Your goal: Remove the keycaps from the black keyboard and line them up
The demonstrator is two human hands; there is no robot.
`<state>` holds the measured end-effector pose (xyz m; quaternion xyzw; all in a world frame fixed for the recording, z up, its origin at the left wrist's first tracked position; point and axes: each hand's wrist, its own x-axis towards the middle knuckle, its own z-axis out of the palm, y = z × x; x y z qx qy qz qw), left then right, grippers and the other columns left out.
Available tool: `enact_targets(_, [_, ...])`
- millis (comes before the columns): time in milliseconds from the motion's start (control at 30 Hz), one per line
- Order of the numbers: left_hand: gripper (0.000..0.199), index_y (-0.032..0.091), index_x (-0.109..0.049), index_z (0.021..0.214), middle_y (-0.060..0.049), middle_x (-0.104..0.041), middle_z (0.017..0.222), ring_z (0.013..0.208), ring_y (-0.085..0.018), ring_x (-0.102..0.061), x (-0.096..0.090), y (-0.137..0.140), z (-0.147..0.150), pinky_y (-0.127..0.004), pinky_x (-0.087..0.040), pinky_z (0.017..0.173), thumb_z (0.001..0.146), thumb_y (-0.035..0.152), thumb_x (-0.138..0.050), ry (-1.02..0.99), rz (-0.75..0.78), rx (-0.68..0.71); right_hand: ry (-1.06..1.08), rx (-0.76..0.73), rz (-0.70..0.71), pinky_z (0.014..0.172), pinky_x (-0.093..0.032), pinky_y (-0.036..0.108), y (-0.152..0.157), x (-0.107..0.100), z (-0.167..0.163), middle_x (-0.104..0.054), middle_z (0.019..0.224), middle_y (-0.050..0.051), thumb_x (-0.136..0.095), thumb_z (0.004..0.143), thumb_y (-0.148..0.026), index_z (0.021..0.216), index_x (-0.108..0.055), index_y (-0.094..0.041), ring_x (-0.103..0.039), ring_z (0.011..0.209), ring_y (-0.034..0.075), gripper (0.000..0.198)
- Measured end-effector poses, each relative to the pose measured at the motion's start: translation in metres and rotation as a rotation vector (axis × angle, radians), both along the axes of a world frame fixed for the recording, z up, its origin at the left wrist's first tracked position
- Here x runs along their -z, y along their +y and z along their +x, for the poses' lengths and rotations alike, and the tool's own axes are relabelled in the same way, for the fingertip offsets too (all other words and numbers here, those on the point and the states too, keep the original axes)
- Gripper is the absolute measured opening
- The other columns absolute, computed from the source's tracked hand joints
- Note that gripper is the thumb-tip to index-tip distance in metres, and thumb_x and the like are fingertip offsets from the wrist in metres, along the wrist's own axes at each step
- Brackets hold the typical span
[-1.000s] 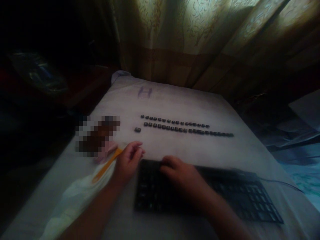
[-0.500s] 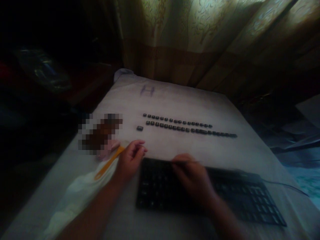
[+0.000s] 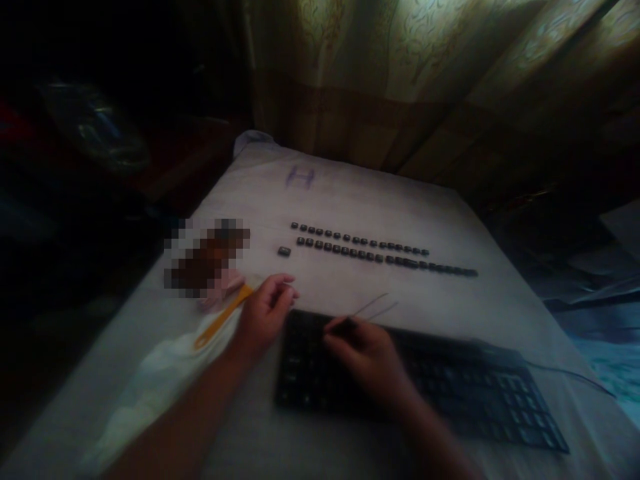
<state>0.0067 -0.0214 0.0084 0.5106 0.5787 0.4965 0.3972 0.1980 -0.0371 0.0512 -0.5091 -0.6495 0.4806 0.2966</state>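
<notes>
One big curtain (image 3: 360, 100) hangs across the top of the frame, leafy and pale where light comes in, brown lower down. Below it, a pale sheet (image 3: 390, 193) covers a flat top. The room is dark on both sides, with something shiny (image 3: 100, 127) at the upper left and blue-green cloth (image 3: 610, 360) at the right edge. A black keyboard (image 3: 465, 380) lies from the bottom middle to the lower right. The right hand (image 3: 365, 350) and its arm hide part of it. That hand's fingers are pinched around a thin wire tool (image 3: 371, 305), which points up and right. A crumpled white cloth (image 3: 150, 380) lies at the lower left, partly behind the left arm. The left hand (image 3: 265, 310) is by the keyboard's top left corner, fingers loosely bent and partway open. Blurry squares hide a brown thing (image 3: 205, 260) at middle left. Next to it are a pink cloth (image 3: 220, 291) and an orange stick (image 3: 224, 317). Two long lines of small black keys (image 3: 353, 253) run across the middle, with one lone key (image 3: 284, 251) left of them.
</notes>
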Motion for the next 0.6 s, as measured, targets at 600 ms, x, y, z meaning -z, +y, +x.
enact_targets(600, [0.024, 0.019, -0.058, 0.105, -0.001, -0.068, 0.08, 0.074, -0.015, -0.066, -0.0035, -0.0004, 0.0012, -0.025, -0.051, 0.068, 0.086, 0.032, -0.051, 0.002, 0.001, 0.005, -0.175, -0.287, 0.277, 0.078, -0.053, 0.028, 0.0078, 0.0013, -0.0055, -0.073, 0.087, 0.002, -0.059, 0.083, -0.015, 0.088, -0.07, -0.021, -0.068, 0.082, 0.016, 0.013])
